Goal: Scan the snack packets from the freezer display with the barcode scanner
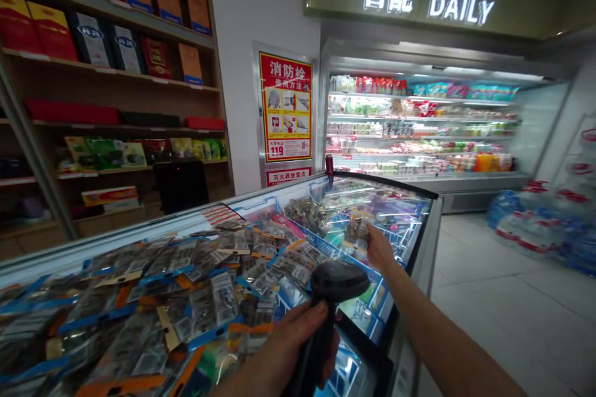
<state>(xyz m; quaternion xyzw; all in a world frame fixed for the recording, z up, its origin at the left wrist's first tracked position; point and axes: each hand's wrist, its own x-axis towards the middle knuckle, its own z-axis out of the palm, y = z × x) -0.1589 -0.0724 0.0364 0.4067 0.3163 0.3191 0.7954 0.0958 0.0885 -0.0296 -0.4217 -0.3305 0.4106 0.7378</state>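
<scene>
Tilted black scanner (336,285), packet (356,233) beyond.

Long display case (429,248), clear packets (223,294) heaped across it, overlapping, blue and orange edges

Left hand (298,333) and right hand (380,249) both bare. Slender, tapering right forearm (433,313) uncovered throughout its visible length. Left forearm (251,375), only partly visible, likewise uncovered.
</scene>
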